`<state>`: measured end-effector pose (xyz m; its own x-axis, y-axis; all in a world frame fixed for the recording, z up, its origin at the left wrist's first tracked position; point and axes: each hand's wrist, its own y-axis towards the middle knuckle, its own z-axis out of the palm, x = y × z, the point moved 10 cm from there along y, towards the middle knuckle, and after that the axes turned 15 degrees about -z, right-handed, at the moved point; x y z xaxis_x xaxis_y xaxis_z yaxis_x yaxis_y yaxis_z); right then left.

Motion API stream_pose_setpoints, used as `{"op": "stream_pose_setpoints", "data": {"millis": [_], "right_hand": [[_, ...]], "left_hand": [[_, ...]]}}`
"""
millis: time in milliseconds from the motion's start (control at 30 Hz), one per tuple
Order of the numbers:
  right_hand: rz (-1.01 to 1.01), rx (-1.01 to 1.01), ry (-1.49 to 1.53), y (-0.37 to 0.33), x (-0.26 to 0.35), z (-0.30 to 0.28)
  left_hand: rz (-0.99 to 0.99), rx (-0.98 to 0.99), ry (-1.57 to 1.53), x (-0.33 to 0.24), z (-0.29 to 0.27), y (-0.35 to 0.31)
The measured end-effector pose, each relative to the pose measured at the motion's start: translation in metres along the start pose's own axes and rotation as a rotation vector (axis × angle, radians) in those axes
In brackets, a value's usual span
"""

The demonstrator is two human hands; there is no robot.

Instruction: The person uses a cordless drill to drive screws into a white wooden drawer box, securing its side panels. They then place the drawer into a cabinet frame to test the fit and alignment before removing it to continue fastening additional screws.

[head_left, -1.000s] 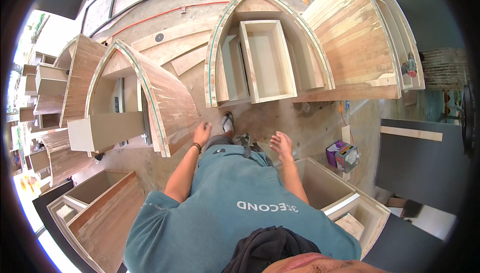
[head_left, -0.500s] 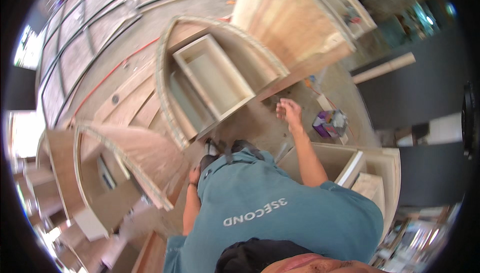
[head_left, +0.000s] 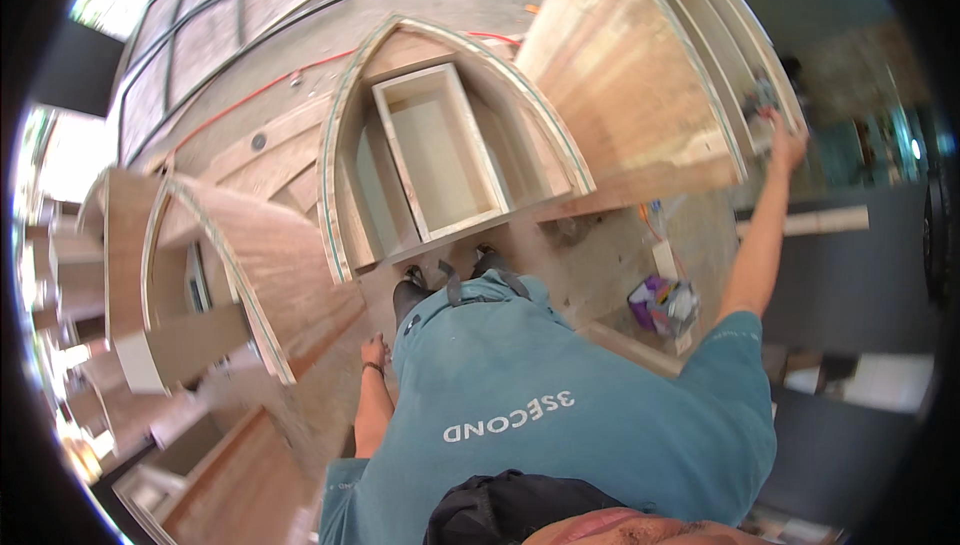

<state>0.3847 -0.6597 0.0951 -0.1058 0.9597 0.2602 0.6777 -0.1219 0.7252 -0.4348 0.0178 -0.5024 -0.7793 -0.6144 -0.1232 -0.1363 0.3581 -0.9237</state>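
My right hand (head_left: 788,142) is stretched far out to the right, at the edge of a boat-shaped wooden cabinet. Its fingers are apart, beside a small red and grey tool (head_left: 764,97) resting on that cabinet; whether they touch it is unclear. My left hand (head_left: 375,350) hangs low beside my body, fingers curled in, with nothing visible in it. Straight in front of my feet lies a pointed-arch wooden cabinet (head_left: 336,160), with a pale open box (head_left: 487,160) set inside it.
A similar arched cabinet (head_left: 225,255) lies at left, beyond my left hand. A broad plywood panel (head_left: 625,95) leans at right. On the floor sit a purple and clear plastic package (head_left: 665,305) and a red hose (head_left: 260,95). Dark boards (head_left: 840,275) lie at the right.
My right arm has swung outward and forward, from beside the central cabinet to the far-right one. The view has shifted and turned; my left hand still hangs at my side.
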Motion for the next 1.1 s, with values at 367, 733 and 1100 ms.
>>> {"op": "stream_pose_setpoints", "data": {"millis": [367, 733, 1100], "right_hand": [[0.412, 0.461, 0.534, 0.018, -0.073, 0.155], [0.046, 0.158, 0.560, 0.050, -0.057, 0.126], [-0.409, -0.528, 0.489, 0.107, 0.078, -0.108]], "left_hand": [[0.121, -0.285, 0.163, 0.005, 0.123, -0.094], [0.067, -0.277, 0.246, 0.008, 0.153, -0.135], [0.038, -0.270, 0.197, 0.006, 0.144, -0.151]]}}
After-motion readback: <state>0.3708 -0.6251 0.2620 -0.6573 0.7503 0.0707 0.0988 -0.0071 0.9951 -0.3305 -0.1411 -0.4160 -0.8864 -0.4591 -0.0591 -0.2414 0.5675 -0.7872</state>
